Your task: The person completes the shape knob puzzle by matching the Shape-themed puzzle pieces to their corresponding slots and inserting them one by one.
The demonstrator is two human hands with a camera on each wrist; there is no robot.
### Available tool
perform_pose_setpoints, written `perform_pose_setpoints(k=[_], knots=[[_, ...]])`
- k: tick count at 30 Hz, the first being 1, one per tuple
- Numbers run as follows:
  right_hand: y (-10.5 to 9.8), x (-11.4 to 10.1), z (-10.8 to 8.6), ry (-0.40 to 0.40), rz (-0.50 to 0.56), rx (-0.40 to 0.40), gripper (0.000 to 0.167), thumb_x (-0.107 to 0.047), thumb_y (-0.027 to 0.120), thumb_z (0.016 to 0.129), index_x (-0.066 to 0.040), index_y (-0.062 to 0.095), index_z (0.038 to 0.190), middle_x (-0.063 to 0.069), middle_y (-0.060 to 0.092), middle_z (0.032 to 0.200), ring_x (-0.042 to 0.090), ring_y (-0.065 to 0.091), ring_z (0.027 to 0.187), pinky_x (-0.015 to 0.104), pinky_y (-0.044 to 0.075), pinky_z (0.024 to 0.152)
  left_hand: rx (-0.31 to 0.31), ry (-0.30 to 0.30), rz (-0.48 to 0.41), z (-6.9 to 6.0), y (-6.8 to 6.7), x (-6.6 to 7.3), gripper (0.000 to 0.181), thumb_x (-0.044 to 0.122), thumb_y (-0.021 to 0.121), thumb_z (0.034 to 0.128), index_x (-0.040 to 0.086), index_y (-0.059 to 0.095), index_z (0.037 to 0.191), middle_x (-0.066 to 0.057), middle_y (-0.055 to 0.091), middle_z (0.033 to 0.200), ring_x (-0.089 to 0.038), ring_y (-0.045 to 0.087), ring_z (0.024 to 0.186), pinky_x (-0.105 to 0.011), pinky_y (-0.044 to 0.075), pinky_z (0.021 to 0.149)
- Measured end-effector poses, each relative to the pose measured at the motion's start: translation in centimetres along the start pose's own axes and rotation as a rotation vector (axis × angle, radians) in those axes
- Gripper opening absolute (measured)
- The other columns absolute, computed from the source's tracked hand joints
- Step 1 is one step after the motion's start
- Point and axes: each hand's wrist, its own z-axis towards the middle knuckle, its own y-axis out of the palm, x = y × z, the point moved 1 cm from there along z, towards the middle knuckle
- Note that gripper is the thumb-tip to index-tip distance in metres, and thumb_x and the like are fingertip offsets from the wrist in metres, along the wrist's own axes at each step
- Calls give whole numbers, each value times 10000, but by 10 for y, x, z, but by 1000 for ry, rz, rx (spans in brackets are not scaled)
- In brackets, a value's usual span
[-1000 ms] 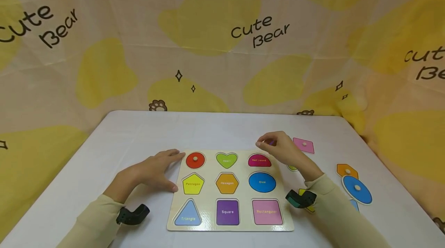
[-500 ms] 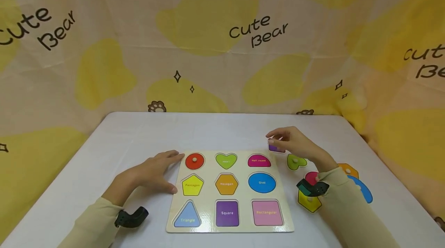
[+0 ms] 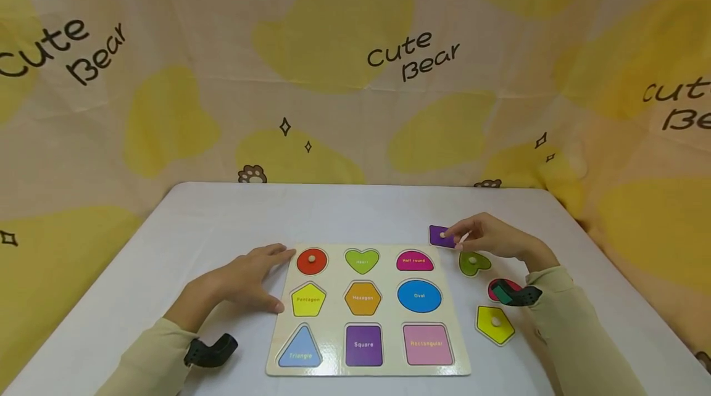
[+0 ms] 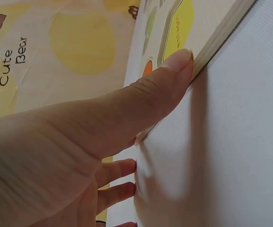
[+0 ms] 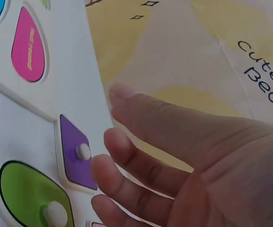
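Note:
My left hand (image 3: 244,279) rests at the left edge of a wooden shape puzzle board (image 3: 336,272). In the left wrist view its thumb (image 4: 160,90) touches the board's edge, while the other fingers reach down beside it. A round red piece (image 3: 311,261) with a knob sits in the top left recess. Off the board's far right corner lies a purple square piece (image 3: 439,235) with a white knob. My right hand (image 3: 494,237) hovers beside that piece; in the right wrist view its fingers (image 5: 122,179) are loosely bent, apart from the knob, and hold nothing.
Right of the board lie a green heart piece (image 3: 474,264), a pinkish-red piece (image 3: 494,288) partly behind the wrist camera, and a yellow pentagon piece (image 3: 495,325). A patterned cloth (image 3: 333,75) hangs behind the white table (image 3: 233,211).
My right hand has moved right from the board's far corner, uncovering the purple square piece and the green heart. It now hides the pink rectangle. The left hand has stayed in place.

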Motion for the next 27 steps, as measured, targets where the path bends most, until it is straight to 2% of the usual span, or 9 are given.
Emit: perform_pose_setpoints(k=[6,9,15,19,22,27], knots=[[-2,9,-2,68,-24,-35,227,-106,711,930,-16,739,1137,69,627,892,213,532,927,270,504,784,7,7,4,-1,0,0,1032,432,898,697,151,403,1557,-171,366,1612,-468,364,1457,-723,357,1106],[-4,14,-5,93,-30,-55,186,-104,725,916,-27,760,1082,46,582,842,207,501,909,261,474,772,5,9,3,-1,-1,1,1027,426,897,700,148,405,1557,-174,365,1612,-468,362,1458,-725,351,1109],[-4,19,-7,102,-10,-103,170,-76,711,919,-19,760,1071,41,551,833,189,501,856,221,464,711,-1,1,-1,-1,-2,1,1022,420,896,704,157,403,1558,-169,360,1616,-470,358,1460,-724,350,1112],[-1,21,-7,142,7,-121,178,-48,687,927,-20,762,1086,32,532,816,196,509,859,229,457,707,-9,-12,0,-1,0,0,1027,444,895,698,175,404,1559,-165,361,1618,-471,353,1463,-729,352,1108],[0,23,-7,168,6,-122,183,-23,681,924,-24,767,1085,20,525,810,190,508,850,216,449,684,-11,-6,4,0,1,-1,1029,449,893,701,169,401,1560,-170,361,1617,-464,349,1468,-733,343,1111],[-1,25,-7,164,-10,-106,181,-6,696,903,-25,768,1068,25,526,822,187,503,847,197,455,670,-7,9,5,0,-1,-1,1027,434,894,706,153,398,1560,-180,357,1616,-466,350,1467,-728,349,1111]])
